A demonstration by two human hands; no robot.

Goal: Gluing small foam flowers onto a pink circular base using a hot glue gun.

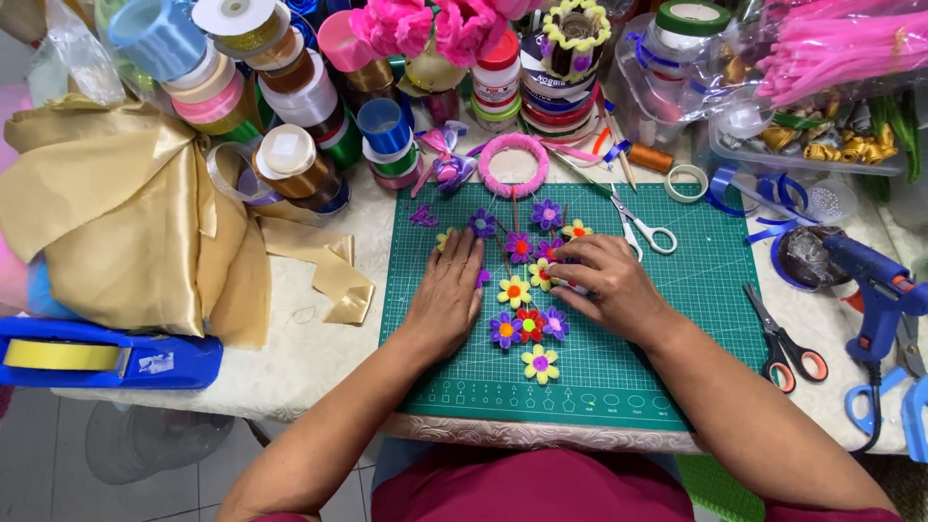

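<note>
Green cutting mat (677, 319) holds a cluster of small felt flowers (527, 290) at centre, below a pink fuzzy ring (513, 164). Left hand (449, 290) lies flat, fingers extended, palm down beside the flowers, gripping nothing. Right hand (599, 280) rests on the cluster's right edge, fingers curled; whether it pinches a flower, cannot tell. White-handled scissors (643, 227) just beyond.

Mat (677, 319): green, white grid. Flowers (527, 324): purple, yellow, red. Ring (513, 165): pink. Cloth (116, 213): gold. Glue gun (875, 280): blue.
</note>
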